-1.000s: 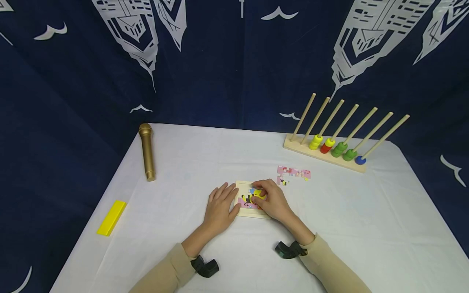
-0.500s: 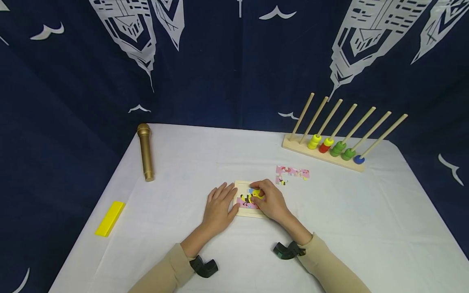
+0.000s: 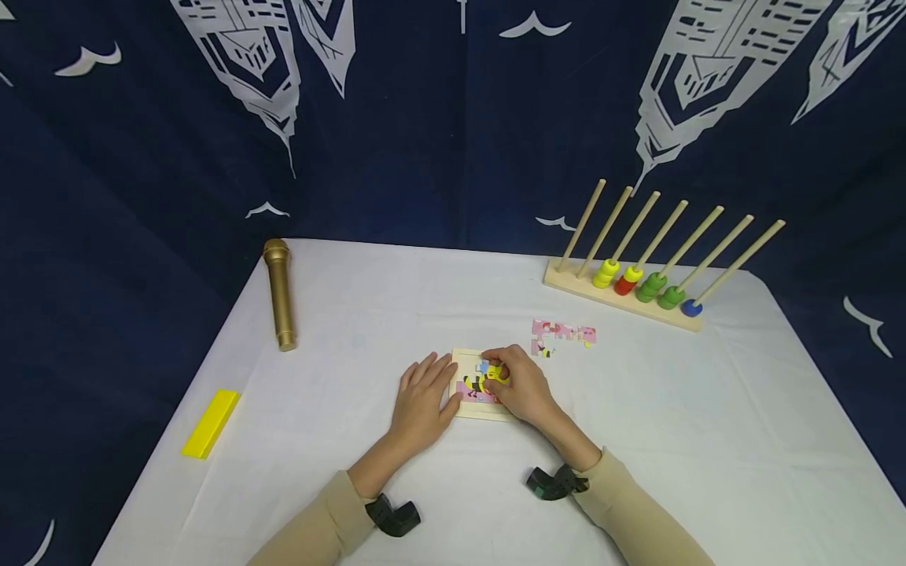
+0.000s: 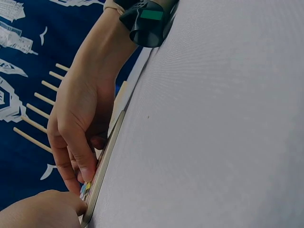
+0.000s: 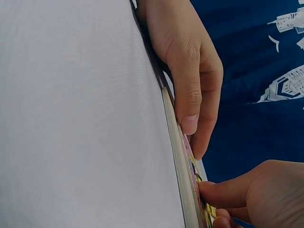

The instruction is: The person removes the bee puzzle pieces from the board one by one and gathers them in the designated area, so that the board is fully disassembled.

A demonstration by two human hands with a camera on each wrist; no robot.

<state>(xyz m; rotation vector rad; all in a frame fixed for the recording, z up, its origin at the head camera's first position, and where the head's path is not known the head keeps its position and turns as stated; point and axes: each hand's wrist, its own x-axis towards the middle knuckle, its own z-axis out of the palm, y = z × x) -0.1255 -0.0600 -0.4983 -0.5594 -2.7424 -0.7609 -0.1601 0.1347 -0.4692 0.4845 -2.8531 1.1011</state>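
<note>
A small jigsaw puzzle in a pale wooden frame [image 3: 481, 410] lies on the white table, partly hidden by the hands. My left hand [image 3: 422, 405] rests flat along its left edge, fingers straight and thumb on the lower left corner. Over the right half of the puzzle, my right hand [image 3: 525, 387] pinches a yellow and blue puzzle piece [image 3: 495, 371] between thumb and index finger, low against the board. Pink and yellow pieces lie inside the frame. Loose pink puzzle pieces [image 3: 564, 331] sit just beyond the right hand.
A wooden bead counter [image 3: 623, 295] with upright pegs and coloured beads stands at the back right. At the back left lies a gold microphone [image 3: 281, 299]. Nearer the left edge is a yellow block [image 3: 211, 424]. A dark blue printed curtain [image 3: 396, 173] hangs behind the table.
The right thumb and fingers shift very slightly at the puzzle piece. The left hand stays on the frame. The whole head view drifts a little to the left.
</note>
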